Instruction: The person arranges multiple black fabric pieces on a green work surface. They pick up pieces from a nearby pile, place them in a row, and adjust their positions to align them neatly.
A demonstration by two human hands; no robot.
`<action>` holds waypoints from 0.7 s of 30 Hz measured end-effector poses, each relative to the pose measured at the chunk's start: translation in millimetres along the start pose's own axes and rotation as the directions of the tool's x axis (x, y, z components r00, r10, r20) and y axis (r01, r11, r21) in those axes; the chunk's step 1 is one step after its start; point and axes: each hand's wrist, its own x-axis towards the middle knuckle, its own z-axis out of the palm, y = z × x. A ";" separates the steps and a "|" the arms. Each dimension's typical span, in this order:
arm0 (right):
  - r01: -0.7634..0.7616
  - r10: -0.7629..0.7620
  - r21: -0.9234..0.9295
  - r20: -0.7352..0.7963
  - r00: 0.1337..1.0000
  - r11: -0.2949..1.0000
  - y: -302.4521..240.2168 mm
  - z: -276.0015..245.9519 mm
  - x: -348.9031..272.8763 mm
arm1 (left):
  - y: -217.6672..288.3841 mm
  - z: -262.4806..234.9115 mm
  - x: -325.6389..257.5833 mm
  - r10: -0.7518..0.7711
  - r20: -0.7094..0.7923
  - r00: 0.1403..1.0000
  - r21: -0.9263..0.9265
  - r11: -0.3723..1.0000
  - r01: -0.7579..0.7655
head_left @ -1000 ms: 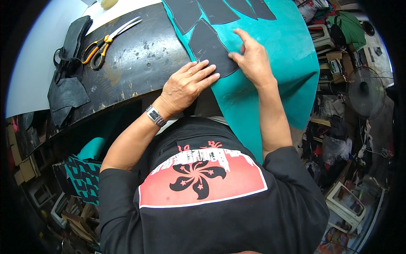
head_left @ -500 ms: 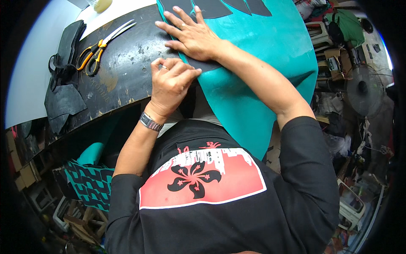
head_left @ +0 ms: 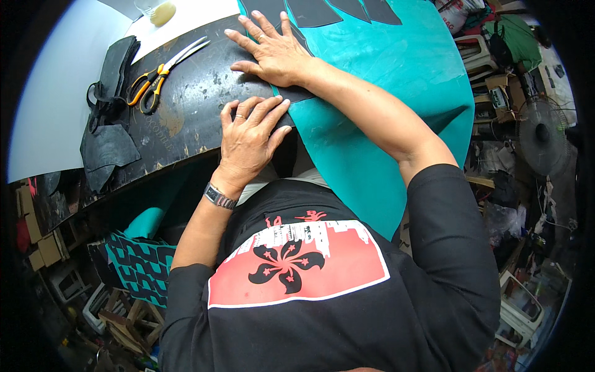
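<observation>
A teal sheet (head_left: 384, 74) covers the right part of the dark table (head_left: 198, 80) and hangs over its front edge. My right hand (head_left: 276, 56) is open, its fingers spread flat over a black cut piece (head_left: 300, 93) along the sheet's left edge. Just in front of it, my left hand (head_left: 248, 133) rests on the table by the front edge, fingers extended and thumb apart. Its fingertips touch the near corner of that black piece or lie right beside it; I cannot tell which. More black pieces (head_left: 322, 13) lie on the far part of the sheet.
Orange-and-black scissors (head_left: 152, 80) lie partly open on the table's left, beside a stack of black strips and scraps (head_left: 111, 146). A cup (head_left: 158, 12) of yellowish stuff stands at the back. A fan (head_left: 542, 133) and clutter fill the right; patterned teal material (head_left: 139, 263) sits low left.
My left hand has gone from curled, pinching fingers to lying flatter with fingers extended. My right hand stays spread on the black piece. The view has shifted slightly.
</observation>
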 end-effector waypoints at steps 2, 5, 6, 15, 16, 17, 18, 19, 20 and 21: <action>-0.060 0.061 0.038 -0.026 0.998 0.998 3.0 -2.6 16.9 | -0.8 4.2 -2.1 0.001 -0.010 1.000 -0.027 1.000 -0.001; -0.145 0.145 -0.139 -0.008 0.989 0.980 7.3 -10.6 40.9 | -1.5 3.4 -1.5 0.009 -0.002 1.000 -0.036 0.999 -0.009; -0.192 0.215 -0.144 0.169 0.962 0.971 8.8 -12.8 48.9 | -0.2 2.2 -0.5 0.007 0.004 1.000 -0.060 0.998 -0.007; -0.071 0.130 0.721 -0.027 0.991 0.689 -102.6 -4.5 76.9 | -46.4 -76.7 -60.9 -0.317 -0.285 0.905 -0.248 0.936 0.250; -0.051 0.060 0.702 0.012 0.998 0.710 -127.8 -2.5 78.2 | -63.4 -90.6 -70.0 -0.417 -0.399 0.817 -0.274 0.904 0.328; 0.114 -0.087 0.693 -0.074 0.993 0.712 -152.0 0.0 79.9 | -80.0 -105.1 -80.9 -0.519 -0.465 0.717 -0.322 0.854 0.410; 0.119 -0.151 0.705 -0.017 0.988 0.699 -173.8 2.5 80.3 | -96.8 -119.8 -91.7 -0.573 -0.519 0.634 -0.362 0.819 0.445; 0.239 -0.262 0.723 -0.083 0.962 0.648 -192.4 5.9 81.8 | -114.0 -133.0 -100.6 -0.639 -0.533 0.555 -0.391 0.767 0.508; 0.196 -0.296 0.678 0.033 0.955 0.709 -208.2 10.2 84.5 | -126.9 -146.1 -112.1 -0.636 -0.543 0.548 -0.330 0.762 0.556; 0.200 -0.335 0.637 0.098 0.937 0.744 -220.8 14.5 85.6 | -138.8 -155.5 -120.5 -0.643 -0.521 0.561 -0.294 0.752 0.590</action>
